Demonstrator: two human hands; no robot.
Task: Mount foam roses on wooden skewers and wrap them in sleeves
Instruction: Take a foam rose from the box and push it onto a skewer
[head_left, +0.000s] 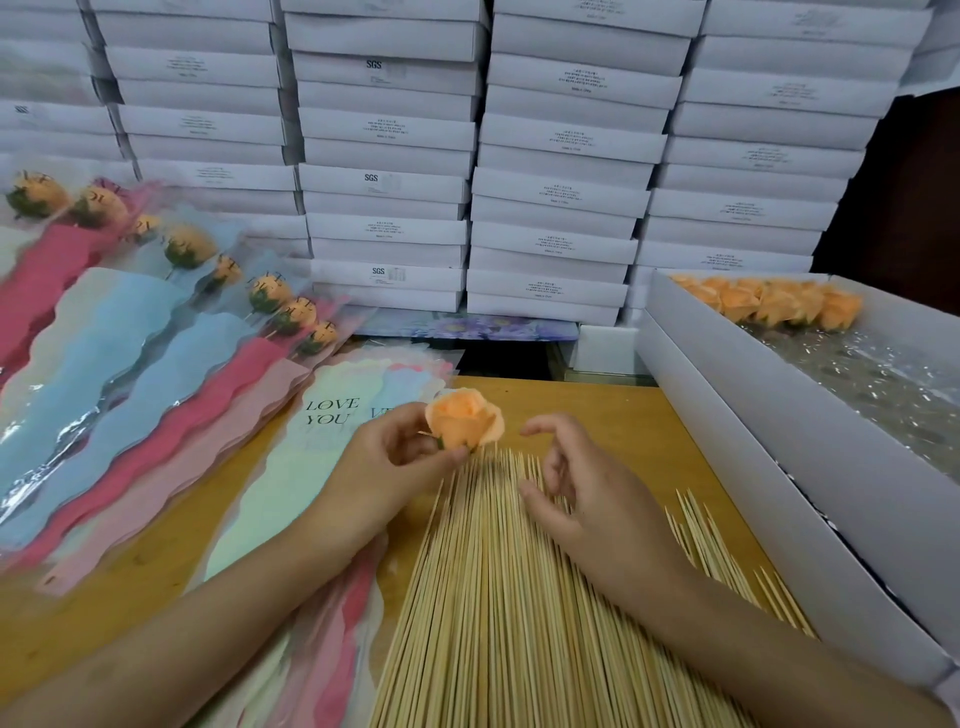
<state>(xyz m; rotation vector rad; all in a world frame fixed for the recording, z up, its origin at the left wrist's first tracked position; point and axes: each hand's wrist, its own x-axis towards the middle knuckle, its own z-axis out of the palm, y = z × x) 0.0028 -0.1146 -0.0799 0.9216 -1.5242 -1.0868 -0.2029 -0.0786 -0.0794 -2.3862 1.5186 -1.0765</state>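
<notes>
Above the skewers (498, 597), left hand (384, 467) pinches rose (464, 420); right hand (587, 493) seemingly empty.

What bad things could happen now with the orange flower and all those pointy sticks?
1. The skewers have sharp tips, and the right hand is right on the pile, so a finger could get poked.
2. The left hand pinches the foam rose at its base; squeezing hard or pushing a skewer in crooked might squash or tear it.
</notes>
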